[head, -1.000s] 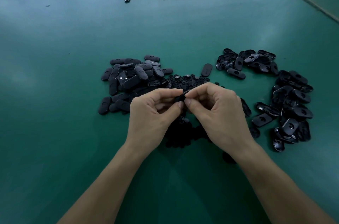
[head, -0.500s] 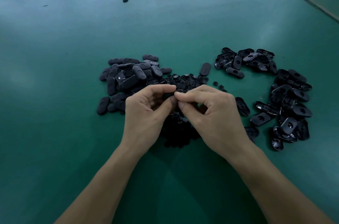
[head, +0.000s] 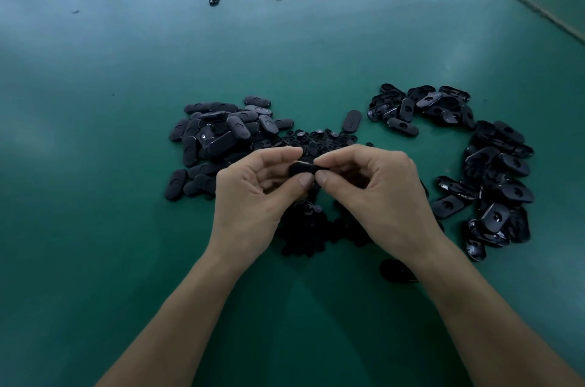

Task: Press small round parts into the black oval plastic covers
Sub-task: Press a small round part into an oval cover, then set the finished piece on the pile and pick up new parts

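Black oval cover point(head: 303, 168) pinched between left hand point(head: 253, 196) and right hand point(head: 376, 193) fingertips

The setting was a factory assembly bench: a wide green work mat point(head: 95, 165) carried 3 sorted heaps of identical black moulded covers point(head: 221, 136).

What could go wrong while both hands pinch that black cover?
The black oval plastic cover is pinched only between fingertips of the left hand and right hand; it might slip from that grip into the heap of small round black parts underneath. The left pile of oval covers and the right pile are both black, so pieces could get mixed.
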Demonstrator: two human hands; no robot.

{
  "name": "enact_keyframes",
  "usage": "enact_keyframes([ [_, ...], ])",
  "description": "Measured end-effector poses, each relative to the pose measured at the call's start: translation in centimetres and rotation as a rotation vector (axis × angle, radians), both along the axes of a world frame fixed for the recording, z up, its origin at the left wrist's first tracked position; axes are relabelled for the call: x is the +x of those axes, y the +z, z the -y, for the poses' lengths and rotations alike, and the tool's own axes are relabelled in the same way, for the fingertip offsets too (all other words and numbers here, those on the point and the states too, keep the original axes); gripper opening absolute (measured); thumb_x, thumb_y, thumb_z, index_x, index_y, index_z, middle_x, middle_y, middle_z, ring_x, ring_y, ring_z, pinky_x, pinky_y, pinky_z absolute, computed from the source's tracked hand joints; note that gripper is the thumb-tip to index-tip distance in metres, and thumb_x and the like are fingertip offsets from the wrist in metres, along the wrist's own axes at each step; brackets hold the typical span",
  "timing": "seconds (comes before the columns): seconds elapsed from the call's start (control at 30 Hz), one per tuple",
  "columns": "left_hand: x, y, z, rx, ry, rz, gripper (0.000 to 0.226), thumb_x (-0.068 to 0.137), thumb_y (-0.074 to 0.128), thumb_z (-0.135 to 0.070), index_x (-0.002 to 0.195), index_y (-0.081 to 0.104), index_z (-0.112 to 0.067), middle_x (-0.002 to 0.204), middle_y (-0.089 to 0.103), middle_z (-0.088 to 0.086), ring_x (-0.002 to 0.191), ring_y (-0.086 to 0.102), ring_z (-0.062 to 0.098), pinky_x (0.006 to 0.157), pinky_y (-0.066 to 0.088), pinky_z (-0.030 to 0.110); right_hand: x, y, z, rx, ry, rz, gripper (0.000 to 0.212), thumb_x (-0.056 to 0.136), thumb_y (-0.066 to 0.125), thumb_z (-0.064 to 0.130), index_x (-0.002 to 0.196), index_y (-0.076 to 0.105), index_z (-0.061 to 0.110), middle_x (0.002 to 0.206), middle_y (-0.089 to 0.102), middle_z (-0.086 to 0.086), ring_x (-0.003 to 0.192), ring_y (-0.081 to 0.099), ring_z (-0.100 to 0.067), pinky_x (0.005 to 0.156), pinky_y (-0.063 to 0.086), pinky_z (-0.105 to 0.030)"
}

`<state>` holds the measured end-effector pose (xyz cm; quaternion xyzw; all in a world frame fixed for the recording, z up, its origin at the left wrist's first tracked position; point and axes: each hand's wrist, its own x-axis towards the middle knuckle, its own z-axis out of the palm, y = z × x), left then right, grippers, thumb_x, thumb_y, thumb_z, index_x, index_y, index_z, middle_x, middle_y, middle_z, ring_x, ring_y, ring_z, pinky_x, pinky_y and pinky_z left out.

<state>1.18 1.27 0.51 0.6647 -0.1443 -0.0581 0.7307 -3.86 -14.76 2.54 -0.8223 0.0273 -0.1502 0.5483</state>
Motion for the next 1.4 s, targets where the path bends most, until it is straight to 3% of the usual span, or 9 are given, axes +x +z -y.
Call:
enact_keyframes([
  [0.13,-0.1,0.1,0.0,0.015,0.006,-0.004,0.027,0.071,0.082,-0.014,0.096,0.075,-0.021,0.084,0.077,0.001,0.077,0.071,0.009,0.074,0.057,0.02,0.0,0.0,0.1,0.005,0.007,-0.029,0.014,0.085,0.077,0.012,0.091,0.075,0.025,0.079,0.074,0.014,0.073,0.07,-0.002,0.067,0.053,-0.013],
  [0.53,-0.1,0.3,0.1,0.023,0.026,-0.035,0.026,0.073,0.08,-0.004,0.094,0.075,-0.018,0.082,0.078,0.0,0.076,0.072,0.01,0.076,0.059,0.023,0.0,0.1,-0.6,-0.015,0.0,-0.098,0.009,0.089,0.071,0.014,0.089,0.069,0.023,0.073,0.068,0.013,0.067,0.064,0.003,0.058,0.046,-0.008],
  [0.83,-0.1,0.5,0.0,0.048,0.042,-0.018,0.023,0.068,0.084,-0.013,0.088,0.078,-0.023,0.079,0.077,0.002,0.072,0.071,0.011,0.072,0.06,0.022,0.0,0.4,-0.2,0.002,0.022,-0.092,0.015,0.086,0.074,0.014,0.085,0.071,0.028,0.077,0.071,0.017,0.067,0.066,0.001,0.06,0.047,-0.009],
  [1.03,0.0,0.1,-0.1,0.038,0.009,0.011,0.023,0.073,0.085,-0.006,0.086,0.078,-0.024,0.078,0.077,0.003,0.069,0.072,0.012,0.067,0.059,0.022,0.1,0.8,0.2,-0.057,0.012,-0.09,0.01,0.087,0.074,0.019,0.086,0.073,0.028,0.074,0.071,0.018,0.068,0.066,0.002,0.061,0.046,-0.008],
  [1.1,0.0,0.0,0.0,0.021,0.026,0.022,0.024,0.077,0.082,-0.003,0.092,0.077,-0.023,0.076,0.075,0.002,0.066,0.07,0.014,0.066,0.058,0.022,0.4,0.9,0.6,-0.143,-0.057,-0.069,0.008,0.091,0.07,0.026,0.098,0.074,0.028,0.083,0.072,0.016,0.077,0.065,0.003,0.069,0.046,-0.006],
  [1.17,0.0,-0.2,-0.1,-0.021,0.05,0.017,0.023,0.083,0.076,0.001,0.096,0.074,-0.018,0.075,0.072,0.003,0.067,0.07,0.016,0.065,0.056,0.022,0.9,0.9,1.9,-0.324,-0.158,-0.082,0.026,0.095,0.063,0.031,0.119,0.068,0.023,0.11,0.068,0.011,0.098,0.059,0.003,0.087,0.039,-0.006],
  [1.27,0.2,-0.2,-0.1,-0.089,0.079,0.012,0.022,0.089,0.069,0.001,0.098,0.074,-0.018,0.077,0.07,0.001,0.073,0.07,0.017,0.068,0.057,0.023,1.6,0.5,4.6,-0.629,-0.299,-0.257,0.046,0.1,0.053,0.03,0.146,0.047,0.022,0.15,0.042,0.0,0.136,0.035,-0.018,0.113,0.026,-0.031],
  [1.33,0.2,-0.1,-0.1,-0.132,0.107,-0.009,0.022,0.091,0.067,0.002,0.098,0.073,-0.018,0.079,0.071,0.0,0.076,0.069,0.016,0.069,0.057,0.024,1.7,0.2,5.5,-0.707,-0.32,-0.398,0.052,0.103,0.048,0.032,0.153,0.036,0.024,0.16,0.029,-0.003,0.146,0.023,-0.025,0.118,0.021,-0.043],
  [1.4,0.3,0.0,0.0,-0.185,0.138,-0.048,0.019,0.09,0.067,-0.001,0.102,0.072,-0.015,0.083,0.072,-0.001,0.08,0.069,0.016,0.07,0.057,0.024,1.7,-0.2,5.5,-0.735,-0.308,-0.467,0.052,0.104,0.044,0.037,0.153,0.035,0.024,0.162,0.027,-0.005,0.148,0.021,-0.027,0.119,0.02,-0.046],
])
